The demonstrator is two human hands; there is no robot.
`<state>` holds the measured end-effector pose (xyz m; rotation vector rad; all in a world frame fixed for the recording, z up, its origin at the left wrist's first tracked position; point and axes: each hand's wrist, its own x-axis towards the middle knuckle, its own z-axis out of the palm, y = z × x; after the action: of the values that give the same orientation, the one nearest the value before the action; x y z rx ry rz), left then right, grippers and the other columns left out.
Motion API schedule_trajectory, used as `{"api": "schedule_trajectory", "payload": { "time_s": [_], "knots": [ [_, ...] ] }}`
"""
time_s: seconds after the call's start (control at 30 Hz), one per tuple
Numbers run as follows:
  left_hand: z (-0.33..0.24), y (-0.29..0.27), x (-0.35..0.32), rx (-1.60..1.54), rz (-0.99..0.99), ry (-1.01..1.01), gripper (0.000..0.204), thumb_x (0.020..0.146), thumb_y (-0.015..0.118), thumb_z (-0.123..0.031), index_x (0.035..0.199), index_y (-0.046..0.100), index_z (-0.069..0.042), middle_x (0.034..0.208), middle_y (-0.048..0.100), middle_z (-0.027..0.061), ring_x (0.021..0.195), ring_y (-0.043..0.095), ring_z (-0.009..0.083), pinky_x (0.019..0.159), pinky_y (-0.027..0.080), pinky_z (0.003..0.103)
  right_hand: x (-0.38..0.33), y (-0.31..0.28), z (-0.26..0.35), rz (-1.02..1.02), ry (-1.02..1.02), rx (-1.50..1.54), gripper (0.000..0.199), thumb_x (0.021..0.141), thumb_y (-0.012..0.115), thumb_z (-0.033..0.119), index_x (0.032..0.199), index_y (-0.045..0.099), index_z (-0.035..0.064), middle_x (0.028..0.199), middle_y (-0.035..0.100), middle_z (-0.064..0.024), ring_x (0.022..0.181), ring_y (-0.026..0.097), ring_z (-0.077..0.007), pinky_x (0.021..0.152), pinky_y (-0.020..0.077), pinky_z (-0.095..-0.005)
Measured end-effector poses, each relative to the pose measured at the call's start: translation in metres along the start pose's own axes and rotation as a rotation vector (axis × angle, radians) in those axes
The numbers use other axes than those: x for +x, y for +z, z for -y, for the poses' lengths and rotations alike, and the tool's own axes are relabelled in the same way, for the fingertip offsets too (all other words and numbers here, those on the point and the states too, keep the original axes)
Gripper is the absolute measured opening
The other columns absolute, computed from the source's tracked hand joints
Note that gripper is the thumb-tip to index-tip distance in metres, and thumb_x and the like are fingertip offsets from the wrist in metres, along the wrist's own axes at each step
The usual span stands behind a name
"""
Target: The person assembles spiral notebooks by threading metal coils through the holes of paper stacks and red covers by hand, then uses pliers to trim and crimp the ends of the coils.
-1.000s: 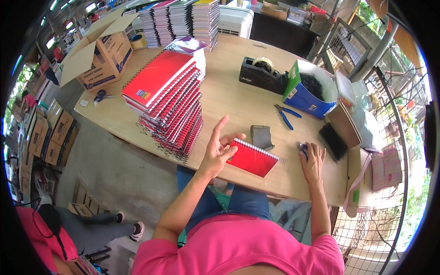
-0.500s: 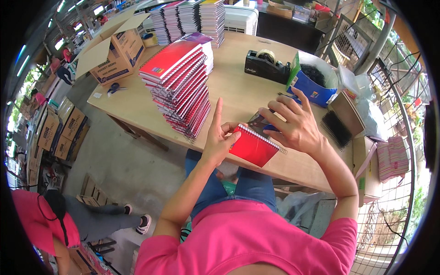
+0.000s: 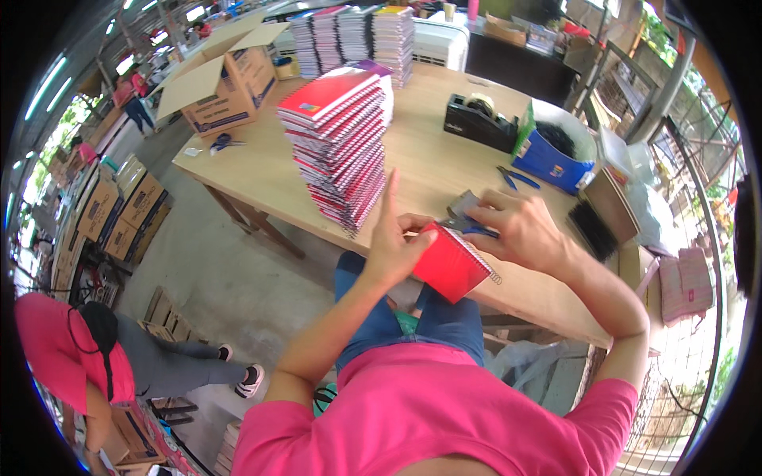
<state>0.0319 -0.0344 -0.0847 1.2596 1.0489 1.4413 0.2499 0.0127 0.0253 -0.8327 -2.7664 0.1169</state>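
Note:
A small red spiral notebook is held up off the wooden table, near its front edge. My left hand grips its left side, index finger pointing up. Over the notebook's top edge my right hand holds a blue pen-like tool, fingers curled around it. A small grey block lies on the table just behind my hands. A tall leaning stack of red spiral notebooks stands to the left of my hands.
A black tape dispenser, a blue bin, blue scissors and a black notebook lie to the right. More notebook stacks and an open cardboard box stand at the back. Another person in pink bends over at lower left.
The red notebook has been lifted off the table toward me. My right hand moved from the table's right edge onto the notebook's top and now holds a blue tool.

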Motion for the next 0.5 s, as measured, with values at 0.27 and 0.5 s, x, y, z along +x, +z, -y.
{"api": "schedule_trajectory", "payload": {
  "time_s": [0.27,0.5],
  "knots": [
    [-0.012,-0.009,-0.010,0.044,0.183,0.013,0.080,0.085,0.070,0.008,0.151,0.029,-0.010,0.108,0.065,0.0110,0.089,0.064,0.0102,0.076,0.053,0.024,-0.114,0.115,-0.119,-0.316,0.427,0.016,0.034,0.078,0.082,0.023,0.107,0.076,0.0058,0.106,0.068,-0.0137,0.087,0.065,-0.0300,0.079,0.0532,-0.0377],
    [-0.093,-0.017,0.014,0.175,0.323,0.154,0.080,0.077,0.080,0.011,0.144,0.041,-0.008,0.116,0.046,0.0075,0.087,0.067,0.0123,0.079,0.056,0.026,-0.018,0.025,0.010,-0.185,0.035,1.271,0.092,0.084,0.080,0.015,0.159,0.028,0.0079,0.124,0.058,-0.0098,0.094,0.060,-0.0131,0.081,0.0520,-0.0273]
  ]
}}
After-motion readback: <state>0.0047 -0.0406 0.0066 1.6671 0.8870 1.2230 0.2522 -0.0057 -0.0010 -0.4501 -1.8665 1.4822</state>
